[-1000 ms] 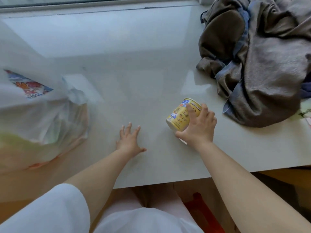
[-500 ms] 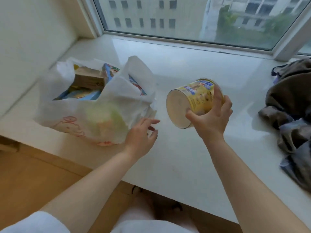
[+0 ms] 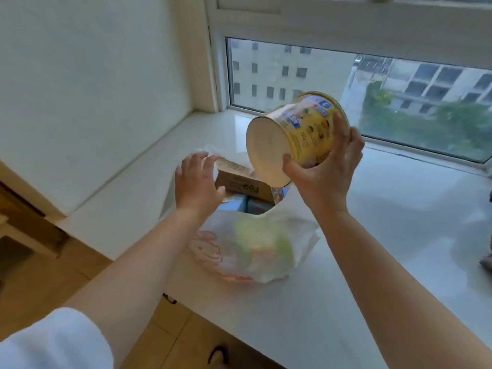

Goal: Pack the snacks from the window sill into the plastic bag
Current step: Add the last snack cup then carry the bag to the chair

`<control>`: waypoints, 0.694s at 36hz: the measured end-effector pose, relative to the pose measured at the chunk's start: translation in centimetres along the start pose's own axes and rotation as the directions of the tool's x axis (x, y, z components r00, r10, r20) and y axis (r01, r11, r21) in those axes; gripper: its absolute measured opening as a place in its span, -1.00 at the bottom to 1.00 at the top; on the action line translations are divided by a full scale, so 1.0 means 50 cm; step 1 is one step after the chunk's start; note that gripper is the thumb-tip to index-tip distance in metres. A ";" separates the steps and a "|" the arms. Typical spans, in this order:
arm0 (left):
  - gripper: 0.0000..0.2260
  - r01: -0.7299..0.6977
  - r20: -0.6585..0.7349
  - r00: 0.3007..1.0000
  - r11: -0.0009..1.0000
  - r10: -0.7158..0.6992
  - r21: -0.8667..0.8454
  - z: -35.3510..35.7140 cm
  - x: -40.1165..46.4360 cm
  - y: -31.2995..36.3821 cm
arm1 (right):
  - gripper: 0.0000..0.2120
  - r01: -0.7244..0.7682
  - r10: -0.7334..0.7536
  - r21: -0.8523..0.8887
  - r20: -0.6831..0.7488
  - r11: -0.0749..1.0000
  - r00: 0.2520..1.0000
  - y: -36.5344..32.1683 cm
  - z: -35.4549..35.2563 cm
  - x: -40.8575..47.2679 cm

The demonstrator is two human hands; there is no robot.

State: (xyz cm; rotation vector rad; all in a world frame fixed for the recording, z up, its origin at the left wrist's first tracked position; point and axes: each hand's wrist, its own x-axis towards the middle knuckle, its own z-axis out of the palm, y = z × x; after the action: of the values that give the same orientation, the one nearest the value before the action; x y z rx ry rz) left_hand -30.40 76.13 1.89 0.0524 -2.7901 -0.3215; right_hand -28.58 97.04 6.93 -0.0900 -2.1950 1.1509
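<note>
the right hand (image 3: 326,173) holds a yellow snack cup (image 3: 300,134) in the air, tipped on its side so the pale round base faces the camera; the thumb is curled under the cup's lower edge and the other fingers (image 3: 339,131) wrap over its far side. the cup hangs above the open mouth of the white plastic bag (image 3: 255,243), which lies on the white window sill (image 3: 386,235) near the sill's front edge. the left hand (image 3: 197,182) hovers at the bag's left rim, fingers spread wide and loosely bent, gripping nothing; whether it touches the plastic cannot be told. inside the bag a brown cardboard box (image 3: 241,182) shows beside some blue packets (image 3: 246,206), and a green shape shows dimly through the bag's front wall. behind the sill, the window (image 3: 372,102) looks out on grey buildings and trees.
</note>
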 end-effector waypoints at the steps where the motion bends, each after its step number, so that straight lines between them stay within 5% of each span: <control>1: -0.31 -0.039 0.079 0.996 0.993 0.030 0.112 0.008 0.015 -0.018 | -0.05 -0.008 0.008 -0.002 0.010 1.000 1.000 -0.011 0.022 -0.002; 4: -0.20 -0.120 0.303 0.953 0.945 0.023 0.304 0.043 0.050 -0.057 | -0.04 -0.025 0.028 -0.054 0.041 0.998 0.999 -0.029 0.076 -0.013; 6: -0.39 -0.088 0.374 0.927 0.950 -0.033 0.301 0.056 0.056 -0.065 | -0.04 -0.007 0.016 -0.104 0.088 0.995 0.996 -0.026 0.092 -0.014; 9: -0.72 0.042 0.330 0.939 0.986 -0.094 0.160 0.059 0.085 -0.114 | -0.05 0.048 -0.026 -0.178 0.125 0.983 0.992 -0.036 0.137 -0.012; 12: -0.72 0.283 0.303 0.923 0.952 -0.238 -0.116 0.029 0.123 -0.152 | -0.04 0.149 -0.102 -0.259 0.185 0.954 0.977 -0.042 0.176 -0.009; 14: -0.69 0.426 0.320 0.896 0.803 -0.309 -0.417 0.003 0.150 -0.171 | -0.05 0.262 -0.188 -0.330 0.241 0.907 0.952 -0.039 0.203 -0.010; 16: -0.71 0.467 0.350 0.884 0.543 -0.310 -0.698 -0.016 0.169 -0.181 | -0.03 0.372 -0.265 -0.396 0.301 0.839 0.916 -0.034 0.230 -0.017; 21: -0.79 0.418 0.403 0.897 0.051 -0.183 -0.907 -0.040 0.174 -0.194 | 0.15 0.568 -0.358 -0.401 0.487 0.718 0.797 -0.015 0.278 -0.036; 23: -0.80 0.398 0.392 0.911 0.022 -0.131 -0.917 -0.057 0.181 -0.194 | 0.18 0.627 -0.337 -0.361 0.606 0.691 0.720 -0.011 0.285 -0.040; 25: -0.78 0.355 0.346 0.935 0.154 -0.085 -0.922 -0.072 0.193 -0.189 | 0.10 0.681 -0.304 -0.313 0.718 0.662 0.626 -0.026 0.292 -0.044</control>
State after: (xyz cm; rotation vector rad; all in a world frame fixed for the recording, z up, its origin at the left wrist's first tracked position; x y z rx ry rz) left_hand -38.32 65.45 6.14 0.1245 -2.1166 -2.2767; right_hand -34.95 85.08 0.90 0.7544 -2.7891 0.1365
